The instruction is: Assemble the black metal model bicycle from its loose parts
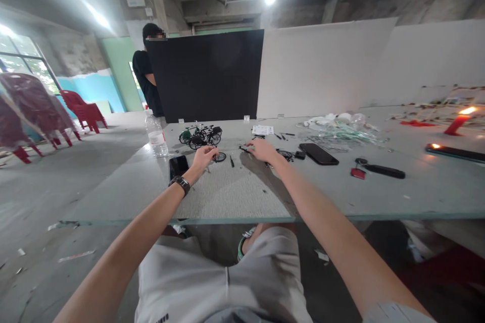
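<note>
My left hand (204,156), with a black watch on the wrist, reaches over the table (242,197) and pinches a small black model wheel (220,157). My right hand (262,150) lies further right with fingers curled over small dark parts (244,149); what it holds I cannot make out. Two small model bicycles (200,136), one green and one black, stand just beyond both hands. A black phone (178,165) lies beside my left wrist.
A water bottle (156,135) stands at the left. Another phone (319,153), a key fob (381,170), clear plastic bags (341,128) and a lit red candle (458,122) lie to the right. A person (146,78) stands behind a black board (206,75). Red chairs (81,108) stand far left.
</note>
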`<state>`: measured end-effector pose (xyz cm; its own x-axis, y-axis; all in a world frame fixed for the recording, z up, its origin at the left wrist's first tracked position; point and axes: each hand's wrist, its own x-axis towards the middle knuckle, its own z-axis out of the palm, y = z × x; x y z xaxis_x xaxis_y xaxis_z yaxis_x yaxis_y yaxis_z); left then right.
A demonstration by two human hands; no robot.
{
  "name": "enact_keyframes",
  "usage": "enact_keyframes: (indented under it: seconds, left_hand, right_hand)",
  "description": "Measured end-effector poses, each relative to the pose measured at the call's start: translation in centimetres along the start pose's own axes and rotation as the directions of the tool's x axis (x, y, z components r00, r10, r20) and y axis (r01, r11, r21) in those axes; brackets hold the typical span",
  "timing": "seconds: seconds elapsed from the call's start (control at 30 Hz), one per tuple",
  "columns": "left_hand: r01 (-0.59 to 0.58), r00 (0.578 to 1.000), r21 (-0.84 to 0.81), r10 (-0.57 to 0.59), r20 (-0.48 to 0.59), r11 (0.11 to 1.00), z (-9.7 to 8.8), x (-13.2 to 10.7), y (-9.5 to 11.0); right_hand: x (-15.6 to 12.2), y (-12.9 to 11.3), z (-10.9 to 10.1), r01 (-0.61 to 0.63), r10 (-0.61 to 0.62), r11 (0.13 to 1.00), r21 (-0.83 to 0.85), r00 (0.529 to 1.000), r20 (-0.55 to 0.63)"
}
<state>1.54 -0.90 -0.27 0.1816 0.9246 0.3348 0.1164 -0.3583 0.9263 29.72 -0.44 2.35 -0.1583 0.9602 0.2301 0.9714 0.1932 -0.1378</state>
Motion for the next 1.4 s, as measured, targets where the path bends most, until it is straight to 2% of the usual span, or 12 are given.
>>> enact_keyframes:
  seconds: [0.13, 0.23, 0.33, 0.4, 0.57, 0.63, 0.7, 0.87, 1.13, 1.2, 1.27, 1.4]
  left_hand:
    - [-0.025, 1.0, 0.12, 0.026, -0.006, 0.992, -0.4, 0.0, -0.2]
    - [-0.171, 0.982, 0.329, 0.188, -0.021, 0.929, -0.7, 0.0, -0.1]
    - [-0.374, 0.918, 0.569, 0.379, 0.115, 0.733, -1.3, -0.3, 0.3]
    - [-0.473, 0.867, 0.684, 0.433, 0.248, 0.555, -1.6, -0.5, 0.5]
    - [-0.58, 0.778, 0.8, 0.394, 0.489, 0.155, -1.6, -0.9, 0.8]
    - [-0.603, 0.75, 0.796, 0.373, 0.546, 0.046, -1.4, -1.0, 1.0]
    - [-0.613, 0.733, 0.79, 0.36, 0.578, -0.02, -1.1, -1.1, 1.2]
    - [-0.609, 0.725, 0.789, 0.344, 0.597, -0.084, -0.9, -1.5, 1.8]
    - [-0.586, 0.751, 0.807, 0.33, 0.573, -0.068, -1.2, -1.2, 1.6]
    - [-0.581, 0.751, 0.811, 0.339, 0.566, -0.066, -1.2, -1.1, 1.5]
    - [-0.581, 0.749, 0.812, 0.35, 0.563, -0.063, -1.1, -1.0, 1.5]
    - [-0.577, 0.744, 0.814, 0.364, 0.56, -0.072, -1.1, -1.0, 1.5]
  right_hand:
    - [-0.9, 2.8, -1.8, -0.15, 0.151, 0.989, 0.01, 0.988, -0.042]
    - [-1.9, 4.9, -2.5, -0.246, 0.244, 0.969, -0.03, 0.968, -0.048]
    - [-2.4, 6.0, -2.6, -0.331, 0.329, 0.942, -0.063, 0.944, -0.036]
    - [-2.4, 6.2, -2.6, -0.364, 0.363, 0.929, -0.071, 0.931, -0.03]
    - [-2.2, 5.7, -2.2, -0.381, 0.382, 0.921, -0.079, 0.924, -0.01]
    - [-2.0, 5.4, -1.9, -0.367, 0.368, 0.926, -0.083, 0.93, -0.004]
    - [-1.8, 5.1, -1.5, -0.341, 0.343, 0.936, -0.089, 0.939, 0.01]
    - [-1.2, 4.6, -0.6, -0.294, 0.299, 0.951, -0.095, 0.953, 0.045]
    - [-0.6, 4.5, -0.2, -0.223, 0.226, 0.968, -0.119, 0.974, 0.011]
    - [-0.6, 3.6, -0.2, -0.135, 0.132, 0.982, -0.131, 0.991, -0.032]
    - [-0.6, 1.9, -0.1, 0.021, -0.031, 0.989, -0.145, 0.997, -0.071]
    - [-0.7, -3.3, 0.8, 0.339, -0.347, 0.934, -0.111, 0.936, -0.063]
